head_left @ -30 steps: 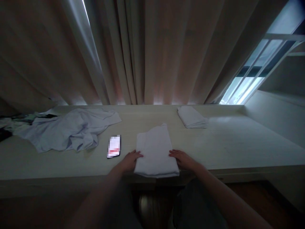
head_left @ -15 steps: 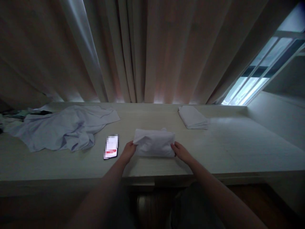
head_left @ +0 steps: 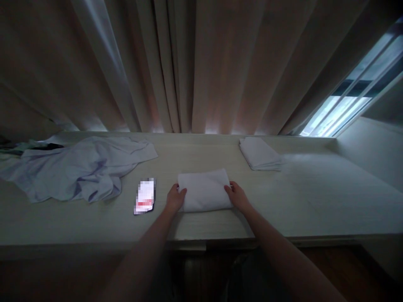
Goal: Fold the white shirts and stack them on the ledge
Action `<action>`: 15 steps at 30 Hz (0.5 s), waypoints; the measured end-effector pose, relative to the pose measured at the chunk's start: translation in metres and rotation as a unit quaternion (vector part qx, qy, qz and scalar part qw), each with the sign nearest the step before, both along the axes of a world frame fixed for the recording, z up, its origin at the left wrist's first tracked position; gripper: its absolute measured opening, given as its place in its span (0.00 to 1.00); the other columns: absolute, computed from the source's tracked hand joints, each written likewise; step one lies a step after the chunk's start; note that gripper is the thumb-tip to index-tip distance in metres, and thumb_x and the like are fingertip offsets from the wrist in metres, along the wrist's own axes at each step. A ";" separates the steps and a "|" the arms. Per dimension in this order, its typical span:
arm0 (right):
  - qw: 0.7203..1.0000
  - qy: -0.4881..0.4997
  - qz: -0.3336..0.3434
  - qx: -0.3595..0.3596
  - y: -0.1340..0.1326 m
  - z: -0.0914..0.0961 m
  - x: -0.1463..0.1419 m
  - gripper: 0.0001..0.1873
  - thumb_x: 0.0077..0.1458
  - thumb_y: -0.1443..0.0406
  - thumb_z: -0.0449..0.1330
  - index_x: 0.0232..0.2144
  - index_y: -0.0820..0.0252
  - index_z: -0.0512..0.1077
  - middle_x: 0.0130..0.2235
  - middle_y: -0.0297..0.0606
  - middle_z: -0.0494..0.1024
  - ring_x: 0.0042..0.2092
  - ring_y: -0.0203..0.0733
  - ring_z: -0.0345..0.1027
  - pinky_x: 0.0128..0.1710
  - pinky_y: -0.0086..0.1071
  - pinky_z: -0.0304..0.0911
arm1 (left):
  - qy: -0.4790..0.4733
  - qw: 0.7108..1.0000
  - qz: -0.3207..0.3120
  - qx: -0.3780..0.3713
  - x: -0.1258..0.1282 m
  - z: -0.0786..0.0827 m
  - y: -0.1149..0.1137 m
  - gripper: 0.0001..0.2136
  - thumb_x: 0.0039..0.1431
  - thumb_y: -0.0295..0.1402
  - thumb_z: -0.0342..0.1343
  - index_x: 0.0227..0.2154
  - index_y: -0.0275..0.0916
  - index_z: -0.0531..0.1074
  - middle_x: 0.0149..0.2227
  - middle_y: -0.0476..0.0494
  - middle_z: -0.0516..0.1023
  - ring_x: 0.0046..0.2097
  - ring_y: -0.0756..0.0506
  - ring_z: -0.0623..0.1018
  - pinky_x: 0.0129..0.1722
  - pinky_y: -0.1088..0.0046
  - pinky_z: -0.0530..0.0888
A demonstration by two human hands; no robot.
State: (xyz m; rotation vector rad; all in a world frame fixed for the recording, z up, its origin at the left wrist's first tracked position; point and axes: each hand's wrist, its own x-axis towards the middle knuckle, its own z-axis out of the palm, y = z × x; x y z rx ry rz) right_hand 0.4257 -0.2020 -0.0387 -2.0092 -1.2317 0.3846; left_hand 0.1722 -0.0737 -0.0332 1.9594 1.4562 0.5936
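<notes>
Left hand (head_left: 175, 199), right hand (head_left: 237, 197) gripping folded cloth (head_left: 205, 191), phone screen (head_left: 145, 193) illegibly pixelated

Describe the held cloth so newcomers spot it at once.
Below the curtain is a table. Toward its near edge is a folded white cloth, left hand and right hand at its sides; unlike the crumpled cloth and far bundle, it is held.

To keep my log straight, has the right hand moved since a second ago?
Yes. Judged against the table's front edge, the right hand has moved farther in, toward the curtains; it grips the right side of the folded white cloth.
</notes>
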 end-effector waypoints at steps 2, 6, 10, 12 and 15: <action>0.999 -0.038 -0.014 -0.025 0.002 0.000 -0.003 0.20 0.56 0.54 0.47 0.44 0.60 0.65 0.33 0.43 0.75 0.33 0.44 0.69 0.32 0.34 0.62 | 0.006 1.000 0.008 0.000 0.000 0.001 -0.003 0.18 0.54 0.39 0.47 0.46 0.35 0.62 0.42 0.37 0.73 0.41 0.43 0.74 0.39 0.69 0.69; 0.987 -0.150 -0.041 -0.049 0.003 0.003 -0.013 0.25 0.57 0.55 0.44 0.52 0.65 0.60 0.44 0.51 0.70 0.46 0.51 0.64 0.44 0.42 0.58 | 0.078 0.993 -0.002 0.086 0.002 0.012 -0.023 0.24 0.56 0.38 0.46 0.54 0.31 0.54 0.49 0.31 0.68 0.49 0.40 0.69 0.47 0.64 0.65; 0.958 -0.273 0.085 -0.003 0.009 0.012 -0.027 0.28 0.57 0.56 0.43 0.57 0.64 0.55 0.60 0.49 0.53 0.60 0.53 0.42 0.56 0.48 0.41 | 0.162 0.955 -0.067 0.240 0.014 0.026 -0.046 0.26 0.57 0.41 0.43 0.57 0.38 0.51 0.61 0.34 0.49 0.61 0.36 0.51 0.57 0.55 0.50; 0.939 -0.305 0.156 -0.018 0.015 0.013 -0.033 0.31 0.56 0.54 0.45 0.58 0.62 0.53 0.62 0.45 0.46 0.62 0.53 0.32 0.58 0.49 0.35 | 0.187 0.936 -0.132 0.268 0.023 0.027 -0.050 0.26 0.57 0.43 0.43 0.57 0.42 0.52 0.63 0.38 0.46 0.62 0.35 0.45 0.58 0.51 0.44; 0.927 -0.322 0.184 -0.055 0.021 0.007 -0.040 0.32 0.56 0.53 0.45 0.59 0.61 0.52 0.63 0.44 0.42 0.63 0.52 0.27 0.58 0.50 0.31 | 0.213 0.927 -0.181 0.251 0.034 0.017 -0.048 0.26 0.56 0.47 0.43 0.57 0.45 0.54 0.62 0.40 0.48 0.62 0.33 0.43 0.57 0.48 0.40</action>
